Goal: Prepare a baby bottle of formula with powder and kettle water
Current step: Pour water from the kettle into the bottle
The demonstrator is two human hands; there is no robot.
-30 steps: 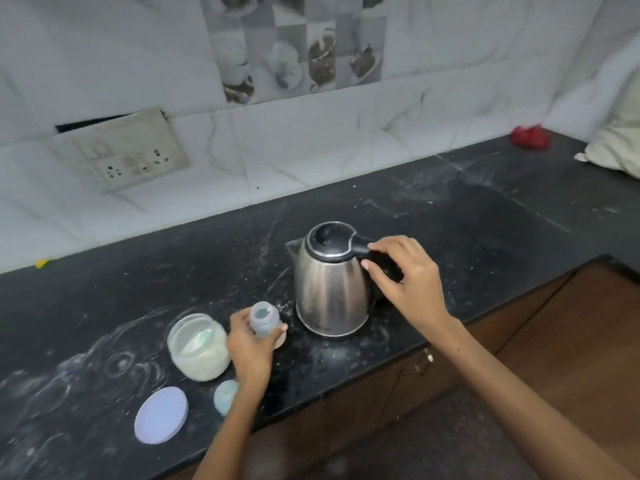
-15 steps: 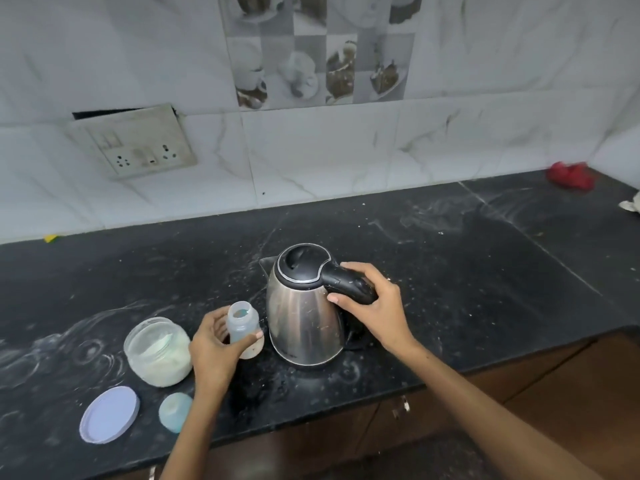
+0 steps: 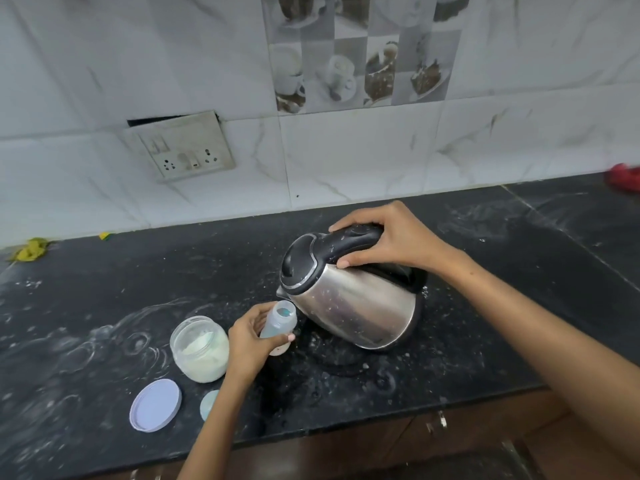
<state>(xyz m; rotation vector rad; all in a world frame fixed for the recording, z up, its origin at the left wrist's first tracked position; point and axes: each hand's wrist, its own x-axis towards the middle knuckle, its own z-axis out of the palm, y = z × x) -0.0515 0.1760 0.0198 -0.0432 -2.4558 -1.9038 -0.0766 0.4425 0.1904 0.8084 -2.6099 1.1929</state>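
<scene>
Head view: right hand [image 3: 398, 242] grips tilted kettle [image 3: 353, 306], spout over bottle [image 3: 278, 320] held by left hand [image 3: 247, 341]

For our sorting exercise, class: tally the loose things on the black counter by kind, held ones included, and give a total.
Kettles: 1, steel kettle with black lid.
Bottles: 1, clear plastic baby bottle.
Jars: 1, glass jar of white powder.
Caps: 2, round lilac lid, small pale blue cap.
Total: 5
</scene>
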